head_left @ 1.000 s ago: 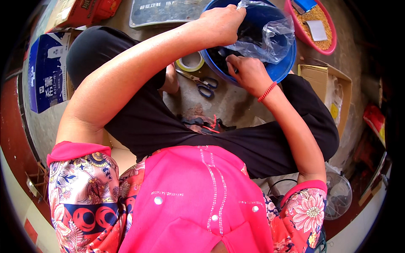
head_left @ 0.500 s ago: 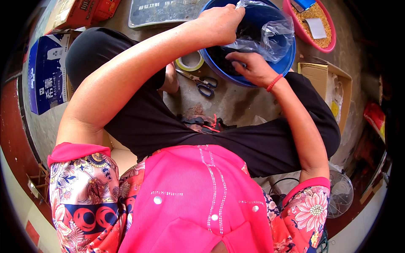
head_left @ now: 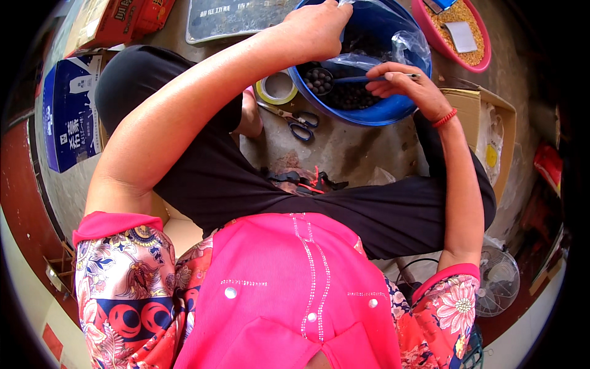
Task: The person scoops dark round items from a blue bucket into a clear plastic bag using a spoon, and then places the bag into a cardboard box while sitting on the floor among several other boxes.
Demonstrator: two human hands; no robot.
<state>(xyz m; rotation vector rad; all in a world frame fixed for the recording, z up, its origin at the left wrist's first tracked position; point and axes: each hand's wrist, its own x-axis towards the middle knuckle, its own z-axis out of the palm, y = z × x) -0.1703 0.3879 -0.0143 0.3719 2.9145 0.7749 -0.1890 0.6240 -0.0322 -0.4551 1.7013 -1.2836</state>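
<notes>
A blue bucket (head_left: 378, 117) holds many small dark balls (head_left: 350, 95) and a clear plastic bag (head_left: 405, 49). My left hand (head_left: 316, 31) is closed on the bag's gathered top, above the bucket's upper left part. My right hand (head_left: 412, 89) grips the thin handle of a ladle (head_left: 344, 80) near the bucket's right side. The ladle's round scoop, at the left inside the bucket, is full of dark balls. My left wrist and hand cover part of the bucket's rim.
Yellow tape (head_left: 265, 94) and scissors (head_left: 300, 129) lie left of the bucket. A grey case (head_left: 227, 15) is behind; a pink basin (head_left: 482, 58) of yellow grains stands right. Boxes (head_left: 61, 114) flank my crossed legs (head_left: 393, 215); a fan (head_left: 495, 280) is at lower right.
My right hand has moved rightward from deep in the bucket, and the ladle with balls in it has come into sight. My left hand has shifted slightly up and left with the bag.
</notes>
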